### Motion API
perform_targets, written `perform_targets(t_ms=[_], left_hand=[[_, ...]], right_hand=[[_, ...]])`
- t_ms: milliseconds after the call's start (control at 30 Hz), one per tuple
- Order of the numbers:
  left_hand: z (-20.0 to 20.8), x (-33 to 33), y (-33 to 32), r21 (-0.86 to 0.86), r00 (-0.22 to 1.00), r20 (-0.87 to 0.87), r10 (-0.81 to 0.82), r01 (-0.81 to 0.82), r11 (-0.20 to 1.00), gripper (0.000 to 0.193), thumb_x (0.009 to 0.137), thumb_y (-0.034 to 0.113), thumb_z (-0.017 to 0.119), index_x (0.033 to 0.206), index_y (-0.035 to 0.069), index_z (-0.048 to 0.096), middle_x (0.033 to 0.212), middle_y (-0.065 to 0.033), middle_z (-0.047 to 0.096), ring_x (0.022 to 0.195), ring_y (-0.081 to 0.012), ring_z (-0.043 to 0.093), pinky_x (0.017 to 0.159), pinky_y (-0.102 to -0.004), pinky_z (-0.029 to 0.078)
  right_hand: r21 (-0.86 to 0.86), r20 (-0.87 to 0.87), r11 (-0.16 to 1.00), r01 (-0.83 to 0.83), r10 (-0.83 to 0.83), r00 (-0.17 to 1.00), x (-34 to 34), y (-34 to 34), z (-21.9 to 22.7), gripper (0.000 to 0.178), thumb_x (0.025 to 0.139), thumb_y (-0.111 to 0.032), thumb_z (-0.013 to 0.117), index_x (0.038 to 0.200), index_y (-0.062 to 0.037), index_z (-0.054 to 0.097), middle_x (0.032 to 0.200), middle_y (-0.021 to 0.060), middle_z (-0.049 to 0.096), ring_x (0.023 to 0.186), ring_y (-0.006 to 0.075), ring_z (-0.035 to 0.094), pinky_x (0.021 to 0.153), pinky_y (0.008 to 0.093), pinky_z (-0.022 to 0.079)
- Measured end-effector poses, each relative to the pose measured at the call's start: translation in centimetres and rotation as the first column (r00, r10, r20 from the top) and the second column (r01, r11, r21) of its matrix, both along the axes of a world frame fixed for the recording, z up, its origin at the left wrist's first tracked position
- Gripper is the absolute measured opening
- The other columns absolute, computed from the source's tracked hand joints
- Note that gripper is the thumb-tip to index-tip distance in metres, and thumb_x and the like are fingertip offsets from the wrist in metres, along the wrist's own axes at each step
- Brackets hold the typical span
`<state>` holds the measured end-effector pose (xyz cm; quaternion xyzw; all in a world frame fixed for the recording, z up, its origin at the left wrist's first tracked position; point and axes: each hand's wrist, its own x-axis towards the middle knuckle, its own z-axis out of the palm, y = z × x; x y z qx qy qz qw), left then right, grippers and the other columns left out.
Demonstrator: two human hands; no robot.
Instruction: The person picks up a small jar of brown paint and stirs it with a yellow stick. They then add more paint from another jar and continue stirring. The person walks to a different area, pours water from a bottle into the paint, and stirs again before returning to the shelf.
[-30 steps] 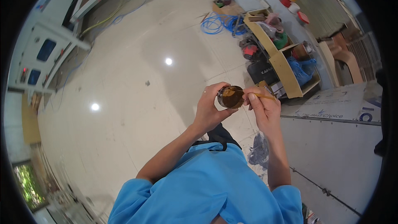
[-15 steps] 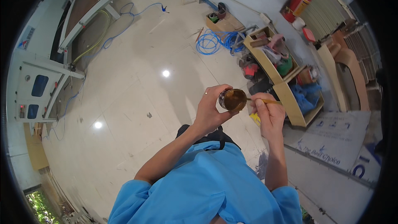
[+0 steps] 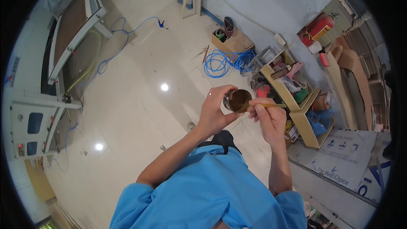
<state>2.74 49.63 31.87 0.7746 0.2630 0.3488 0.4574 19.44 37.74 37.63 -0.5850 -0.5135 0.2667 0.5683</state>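
Note:
In front of my body, my left hand [image 3: 215,109] is wrapped round a small jar [image 3: 240,100] with brown stuff coating its inside. The jar tips so that its mouth shows. To its right, my right hand [image 3: 269,121] pinches a thin wooden stick [image 3: 275,105] between thumb and fingers. The stick's working end reaches the right side of the jar's mouth, partly behind my fingers. Whether that end carries bristles cannot be made out.
At right stand an open wooden shelf box [image 3: 311,127] of tools and bags, and a panel-covered surface [image 3: 335,157]. Beyond lie a coiled blue hose [image 3: 220,64], a cardboard box [image 3: 235,42] and a fire extinguisher [image 3: 316,29]. A white machine [image 3: 32,123] stands left.
My right hand has come closer to the jar, bringing the stick's end to its mouth. My left hand still holds the jar. The surroundings have shifted as my view moved.

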Motion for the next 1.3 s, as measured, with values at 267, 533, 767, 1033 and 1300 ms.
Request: perform_targets(t_ms=[267,533,767,1033,1300], left_hand=[[0.2,0.1,13.4,-0.017,0.996,-0.04,-0.076,0.075,0.997,0.082,0.072,0.021,0.097,0.143,0.004,0.06,0.133,-0.0149,0.066,0.123,-0.0313,0.062,0.108,-0.0422,0.049],[0.7,6.1,28.6,-0.135,0.98,0.02,-0.198,0.199,0.971,0.076,0.075,0.023,0.095,0.139,0.003,0.061,0.127,-0.0151,0.067,0.121,-0.0305,0.065,0.105,-0.0411,0.051],[2.7,14.0,42.5,-0.122,0.967,-0.029,-0.254,0.249,0.961,0.082,0.077,0.019,0.096,0.145,0.0,0.054,0.133,-0.0134,0.069,0.128,-0.0235,0.063,0.112,-0.0381,0.048],[6.7,24.9,54.8,-0.158,0.914,0.054,-0.401,0.405,0.901,0.079,0.08,0.018,0.094,0.145,0.001,0.053,0.132,-0.0125,0.069,0.127,-0.023,0.064,0.11,-0.0372,0.047],[12.5,39.5,69.1,0.206,0.844,-0.042,-0.534,0.531,0.822,0.075,0.08,0.029,0.094,0.139,0.0,0.057,0.124,-0.0168,0.074,0.108,-0.027,0.073,0.096,-0.0383,0.055]], right_hand=[[-0.077,0.122,0.99,0.114,-0.105,0.987,0.4,11.7,0.8,0.022,0.108,-0.007,0.059,0.105,0.0078,0.075,0.104,0.0135,0.077,0.073,0.0155,0.072,0.063,0.0276,0.055],[0.111,0.005,0.962,0.249,-0.251,0.968,6.4,26.6,-1.2,0.021,0.108,-0.013,0.064,0.106,0.0057,0.073,0.097,0.0105,0.077,0.073,0.0148,0.071,0.064,0.0285,0.056],[0.005,-0.42,0.958,0.288,-0.259,0.87,13.8,38.6,-0.4,0.023,0.111,-0.02,0.064,0.117,-0.0007,0.073,0.087,0.0038,0.07,0.069,0.0067,0.062,0.058,0.0218,0.047],[0.003,-0.237,0.878,0.479,-0.464,0.853,19.9,48.5,1.6,0.04,0.105,-0.014,0.066,0.143,-0.003,0.058,0.093,0.0029,0.068,0.072,0.0055,0.059,0.062,0.021,0.047],[-0.056,-0.246,0.74,0.67,-0.661,0.709,23.2,58.7,-1.8,0.036,0.102,-0.007,0.069,0.136,-0.0032,0.062,0.091,0.0003,0.066,0.073,0.0048,0.056,0.064,0.0219,0.046]])
